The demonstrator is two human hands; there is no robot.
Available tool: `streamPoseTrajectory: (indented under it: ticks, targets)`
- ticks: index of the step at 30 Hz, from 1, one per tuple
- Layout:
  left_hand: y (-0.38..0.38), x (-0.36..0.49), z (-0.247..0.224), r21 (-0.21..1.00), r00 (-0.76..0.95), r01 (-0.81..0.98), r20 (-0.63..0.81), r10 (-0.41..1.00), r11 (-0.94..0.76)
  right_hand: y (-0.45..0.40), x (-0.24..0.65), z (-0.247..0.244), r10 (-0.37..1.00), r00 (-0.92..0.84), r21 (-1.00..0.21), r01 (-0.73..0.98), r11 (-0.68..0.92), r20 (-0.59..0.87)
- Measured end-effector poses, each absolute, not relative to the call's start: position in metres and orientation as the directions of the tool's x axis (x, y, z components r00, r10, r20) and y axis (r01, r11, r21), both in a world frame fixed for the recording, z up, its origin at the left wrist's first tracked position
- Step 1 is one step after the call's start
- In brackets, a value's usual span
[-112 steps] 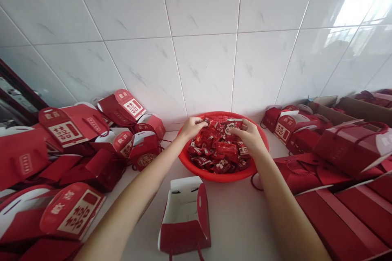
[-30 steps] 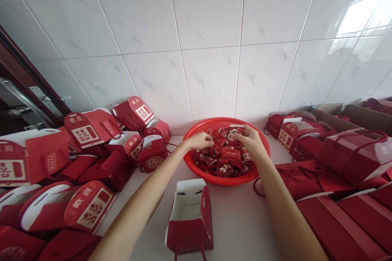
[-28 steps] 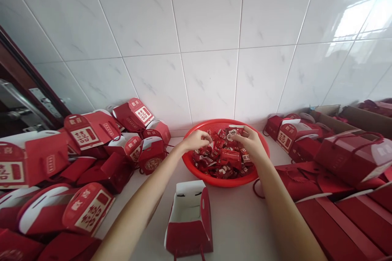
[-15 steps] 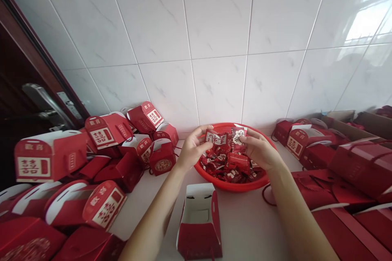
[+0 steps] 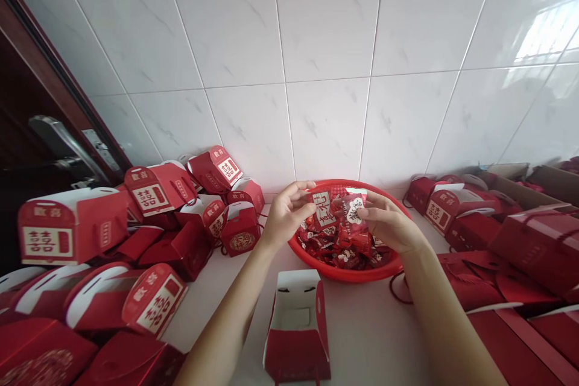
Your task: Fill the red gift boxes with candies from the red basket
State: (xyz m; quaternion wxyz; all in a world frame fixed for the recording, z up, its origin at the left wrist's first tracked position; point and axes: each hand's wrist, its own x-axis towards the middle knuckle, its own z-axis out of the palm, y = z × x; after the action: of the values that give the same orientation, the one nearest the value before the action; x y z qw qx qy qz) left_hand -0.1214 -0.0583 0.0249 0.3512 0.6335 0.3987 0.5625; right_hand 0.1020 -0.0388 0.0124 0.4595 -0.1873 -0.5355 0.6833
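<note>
My left hand (image 5: pixel 292 211) pinches a red wrapped candy (image 5: pixel 322 208) with a pale square label, between thumb and fingers. Across from it, my right hand (image 5: pixel 389 217) grips another wrapped candy (image 5: pixel 355 208), red and white with printed lettering. Both are held up over a red plastic basket (image 5: pixel 353 276), which contains many more red-wrapped candies (image 5: pixel 350 258). In front of the basket, between my forearms, stands an open red gift box (image 5: pixel 296 347) with a white inside; nothing shows in it but a pale base panel.
Red gift boxes (image 5: pixel 72 229) are piled on the left, near a door handle (image 5: pixel 67 145). More red boxes (image 5: pixel 534 247) crowd the right, with a brown carton (image 5: pixel 506 187) behind them. A white tiled wall (image 5: pixel 325 126) rises behind the basket.
The candy in my left hand has turned so its label stands more upright. The candy in my right hand shows more of its front. Both hands stay over the basket.
</note>
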Motion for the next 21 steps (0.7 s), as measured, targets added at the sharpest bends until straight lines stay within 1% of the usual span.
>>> streamPoseTrajectory:
  ticks: [5,8,13,16,18,21]
  targets:
    - [-0.060,-0.124,0.026,0.885,0.152,0.206,0.393,0.907,-0.418,-0.045,0.098,0.014,0.780,-0.576,-0.926,-0.378,0.014,0.246]
    - [-0.060,-0.123,0.025,0.879,0.159,0.204,0.404,0.901,-0.431,-0.046,0.097,0.016,0.781,-0.581,-0.940,-0.340,0.023,0.229]
    - [-0.059,-0.117,0.022,0.908,0.112,0.114,0.392,0.913,-0.403,-0.044,0.094,0.015,0.842,-0.498,-0.938,-0.346,0.027,0.209]
    - [-0.061,-0.113,0.022,0.932,0.143,0.069,0.343,0.928,-0.355,-0.042,0.092,0.014,0.868,-0.442,-0.917,-0.398,0.036,0.226]
    - [-0.061,-0.110,0.021,0.937,0.170,0.060,0.330,0.929,-0.344,-0.040,0.092,0.013,0.882,-0.411,-0.904,-0.427,0.038,0.231]
    - [-0.060,-0.108,0.019,0.934,0.146,0.072,0.337,0.930,-0.350,-0.039,0.092,0.012,0.892,-0.388,-0.898,-0.438,0.040,0.230]
